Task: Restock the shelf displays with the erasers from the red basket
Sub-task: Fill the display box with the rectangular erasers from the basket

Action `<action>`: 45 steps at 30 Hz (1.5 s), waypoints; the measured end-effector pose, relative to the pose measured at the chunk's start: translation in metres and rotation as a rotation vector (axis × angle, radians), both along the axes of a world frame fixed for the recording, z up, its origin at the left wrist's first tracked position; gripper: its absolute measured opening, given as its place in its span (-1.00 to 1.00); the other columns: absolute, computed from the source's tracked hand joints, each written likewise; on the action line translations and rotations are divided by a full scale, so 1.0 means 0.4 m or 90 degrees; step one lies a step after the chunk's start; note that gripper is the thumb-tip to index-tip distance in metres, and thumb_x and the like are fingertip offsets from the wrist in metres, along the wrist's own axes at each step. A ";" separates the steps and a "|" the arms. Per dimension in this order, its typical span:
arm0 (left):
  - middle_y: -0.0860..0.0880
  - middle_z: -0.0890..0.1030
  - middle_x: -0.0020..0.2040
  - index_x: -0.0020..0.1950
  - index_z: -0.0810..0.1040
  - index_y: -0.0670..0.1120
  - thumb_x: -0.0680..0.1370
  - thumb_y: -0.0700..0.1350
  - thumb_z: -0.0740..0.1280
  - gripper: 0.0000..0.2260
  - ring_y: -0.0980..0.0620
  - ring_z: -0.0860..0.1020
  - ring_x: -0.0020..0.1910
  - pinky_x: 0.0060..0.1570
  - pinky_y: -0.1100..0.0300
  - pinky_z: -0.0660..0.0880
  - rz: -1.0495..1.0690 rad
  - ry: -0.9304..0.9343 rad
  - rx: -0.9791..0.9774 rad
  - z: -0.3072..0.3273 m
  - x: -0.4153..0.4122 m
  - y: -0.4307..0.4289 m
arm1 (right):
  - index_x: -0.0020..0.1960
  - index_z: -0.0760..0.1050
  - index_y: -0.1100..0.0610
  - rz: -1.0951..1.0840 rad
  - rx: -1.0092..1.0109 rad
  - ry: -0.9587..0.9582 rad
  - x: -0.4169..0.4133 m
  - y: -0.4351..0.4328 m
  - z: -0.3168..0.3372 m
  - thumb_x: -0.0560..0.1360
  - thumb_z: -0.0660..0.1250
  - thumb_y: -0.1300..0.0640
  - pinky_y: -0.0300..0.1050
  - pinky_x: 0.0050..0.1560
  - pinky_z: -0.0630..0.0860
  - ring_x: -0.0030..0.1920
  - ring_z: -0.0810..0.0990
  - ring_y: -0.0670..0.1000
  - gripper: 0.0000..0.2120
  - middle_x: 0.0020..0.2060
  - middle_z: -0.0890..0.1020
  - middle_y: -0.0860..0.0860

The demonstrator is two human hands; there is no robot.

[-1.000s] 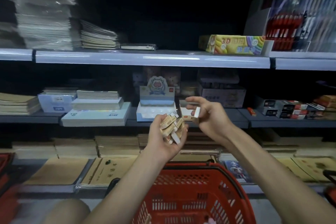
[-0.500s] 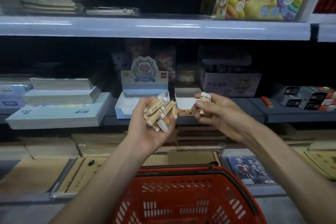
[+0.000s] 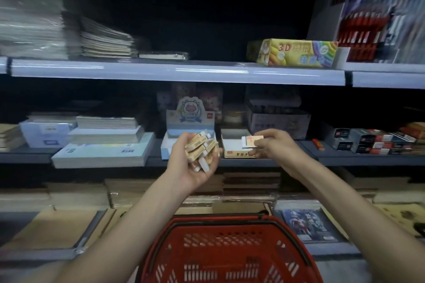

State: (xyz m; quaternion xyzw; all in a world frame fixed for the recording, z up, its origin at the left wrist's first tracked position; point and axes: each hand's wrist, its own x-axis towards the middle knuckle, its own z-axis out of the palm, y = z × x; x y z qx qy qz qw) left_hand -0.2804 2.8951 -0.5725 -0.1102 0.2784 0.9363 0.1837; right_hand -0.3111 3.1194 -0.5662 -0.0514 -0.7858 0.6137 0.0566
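Head view: right hand (image 3: 273, 147) pinches one eraser (image 3: 251, 141) over the white display box (image 3: 234, 154) at centre frame, left hand (image 3: 190, 167) curls loosely round a heaped bundle of erasers (image 3: 202, 148) above the red basket (image 3: 230, 220), so any tilt could spill several.

Dim aisle; pale-edged shelves (image 3: 177, 73), stacked notebooks (image 3: 105, 39).

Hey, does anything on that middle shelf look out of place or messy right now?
One thing: a small red item lies loose and slanted on the middle shelf, right of the open eraser box and outside any display box. What it is I cannot tell. Nothing else stands out.
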 end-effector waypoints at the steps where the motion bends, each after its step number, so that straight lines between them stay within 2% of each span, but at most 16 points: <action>1: -0.21 0.70 0.01 0.02 0.65 -0.22 0.55 -0.04 0.41 -0.76 -0.16 0.67 0.15 -0.34 0.13 0.65 0.002 0.005 -0.008 0.006 -0.001 -0.003 | 0.22 0.48 0.28 -0.007 -0.019 -0.008 -0.004 -0.001 0.005 0.60 0.36 0.36 -0.24 -0.32 0.65 -0.26 0.72 0.03 -0.79 -0.06 0.70 0.25; 5: -0.21 0.70 -0.03 0.02 0.63 -0.20 0.56 -0.03 0.41 -0.77 -0.20 0.67 0.06 -0.29 0.13 0.67 0.008 0.014 -0.029 0.017 -0.023 -0.011 | 0.25 0.47 0.30 -0.032 -0.033 0.003 -0.069 0.002 0.004 0.54 0.44 0.39 -0.22 -0.34 0.66 -0.30 0.72 0.07 -0.68 -0.05 0.70 0.33; 8: -0.22 0.70 -0.01 0.03 0.64 -0.20 0.56 -0.05 0.40 -0.78 -0.22 0.67 0.03 -0.26 0.12 0.67 -0.001 0.020 -0.035 -0.012 -0.052 -0.009 | 0.21 0.54 0.29 -0.064 -0.036 -0.017 -0.152 -0.005 -0.019 0.54 0.42 0.41 -0.19 -0.30 0.69 -0.14 0.75 0.17 -0.74 0.02 0.68 0.31; 15: -0.18 0.70 0.13 0.36 0.65 -0.13 0.55 -0.01 0.43 -0.59 -0.17 0.68 0.02 -0.22 0.15 0.64 -0.042 0.017 0.014 -0.099 -0.141 -0.005 | 0.23 0.47 0.32 -0.102 -0.030 -0.110 -0.381 -0.030 -0.087 0.57 0.33 0.46 -0.15 -0.22 0.71 -0.18 0.76 0.13 -0.74 0.09 0.64 0.31; 20: -0.17 0.71 0.04 0.34 0.65 -0.16 0.56 0.00 0.40 -0.60 -0.19 0.68 -0.03 -0.26 0.18 0.60 -0.021 0.040 0.007 -0.101 -0.193 0.004 | 0.21 0.49 0.42 -0.085 -0.055 -0.178 -0.487 -0.053 -0.142 0.56 0.39 0.41 -0.04 -0.11 0.72 -0.18 0.77 0.15 -0.75 -0.15 0.69 0.28; 23: -0.16 0.71 0.02 0.35 0.64 -0.16 0.58 0.01 0.38 -0.60 -0.18 0.68 -0.01 -0.26 0.19 0.59 -0.005 0.038 0.003 -0.111 -0.217 -0.003 | 0.27 0.56 0.32 -0.054 0.168 -0.123 -0.519 -0.043 -0.184 0.54 0.50 0.21 -0.05 -0.14 0.72 -0.21 0.76 0.09 -0.65 -0.14 0.73 0.19; 24: -0.16 0.71 0.03 0.33 0.65 -0.16 0.59 0.01 0.38 -0.61 -0.18 0.69 0.00 -0.26 0.20 0.59 0.004 0.032 0.001 -0.114 -0.224 -0.005 | 0.29 0.56 0.25 -0.040 0.284 -0.087 -0.519 -0.035 -0.191 0.55 0.50 0.14 -0.09 -0.16 0.69 -0.16 0.74 0.08 -0.63 -0.07 0.73 0.17; 26: -0.19 0.72 0.05 0.27 0.68 -0.17 0.59 0.02 0.38 -0.64 -0.18 0.70 0.01 -0.25 0.20 0.60 0.021 0.017 -0.005 -0.117 -0.235 -0.006 | 0.38 0.53 0.16 -0.023 0.484 -0.014 -0.501 -0.020 -0.193 0.56 0.48 0.03 -0.02 0.00 0.65 0.05 0.69 0.12 -0.56 0.12 0.69 0.13; 27: -0.19 0.73 0.05 0.24 0.69 -0.18 0.59 0.02 0.37 -0.65 -0.18 0.70 0.01 -0.24 0.19 0.60 0.026 0.014 -0.008 -0.119 -0.240 -0.005 | 0.38 0.54 0.12 -0.010 0.535 0.020 -0.482 -0.015 -0.187 0.57 0.45 0.00 -0.01 0.07 0.62 0.12 0.66 0.12 -0.58 0.14 0.68 0.09; 30: -0.19 0.73 0.05 0.22 0.70 -0.18 0.58 0.02 0.38 -0.66 -0.17 0.71 0.00 -0.15 0.18 0.57 0.027 0.015 -0.022 -0.125 -0.247 0.000 | 0.11 0.64 0.00 0.099 0.550 0.075 -0.415 -0.005 -0.166 0.62 0.34 -0.11 -0.08 -0.05 0.52 0.01 0.65 0.00 -0.78 -0.01 0.69 -0.03; 32: -0.20 0.72 0.06 0.23 0.69 -0.18 0.58 0.02 0.38 -0.65 -0.18 0.70 0.00 -0.13 0.16 0.56 0.024 0.019 -0.032 -0.131 -0.247 0.002 | -0.04 0.65 -0.04 0.210 0.615 0.031 -0.372 -0.004 -0.147 0.61 0.29 -0.21 -0.07 -0.12 0.52 -0.10 0.62 -0.07 -0.71 -0.13 0.66 -0.09; 34: -0.24 0.72 0.11 0.28 0.68 -0.19 0.56 0.02 0.39 -0.62 -0.17 0.71 -0.03 -0.14 0.16 0.57 0.021 0.022 -0.043 -0.138 -0.243 0.007 | -0.13 0.65 -0.01 0.271 0.662 0.016 -0.343 -0.003 -0.130 0.61 0.30 -0.21 -0.11 -0.21 0.47 -0.20 0.58 -0.10 -0.67 -0.27 0.62 -0.08; 36: -0.25 0.71 0.13 0.30 0.66 -0.18 0.55 0.02 0.40 -0.60 -0.16 0.71 -0.09 -0.20 0.17 0.60 0.016 0.021 -0.044 -0.142 -0.239 0.015 | -0.17 0.64 0.07 0.305 0.629 0.011 -0.328 0.004 -0.115 0.61 0.32 -0.16 -0.12 -0.26 0.42 -0.30 0.54 -0.08 -0.64 -0.34 0.60 -0.03; 38: -0.25 0.71 0.10 0.27 0.68 -0.19 0.54 0.02 0.41 -0.61 -0.14 0.70 -0.14 -0.22 0.18 0.60 0.018 0.015 -0.045 -0.147 -0.238 0.022 | -0.18 0.64 0.12 0.330 0.586 -0.011 -0.318 0.012 -0.099 0.61 0.32 -0.16 -0.09 -0.26 0.47 -0.33 0.53 -0.09 -0.61 -0.37 0.60 -0.05; 42: -0.20 0.72 0.01 0.13 0.74 -0.18 0.56 0.02 0.39 -0.68 -0.12 0.71 -0.12 -0.20 0.18 0.59 0.019 0.007 -0.061 -0.149 -0.238 0.039 | -0.06 0.70 0.01 0.274 0.600 0.048 -0.335 0.019 -0.110 0.61 0.35 -0.05 0.02 0.00 0.62 -0.10 0.66 -0.07 -0.80 -0.14 0.71 -0.08; 45: -0.19 0.72 0.01 0.26 0.68 -0.19 0.56 0.02 0.39 -0.62 -0.14 0.71 -0.12 -0.22 0.17 0.59 0.023 -0.004 -0.067 -0.150 -0.239 0.054 | 0.09 0.68 0.03 0.279 0.694 0.045 -0.356 0.016 -0.146 0.60 0.34 0.07 -0.05 0.15 0.55 0.12 0.60 -0.03 -0.85 0.07 0.66 -0.07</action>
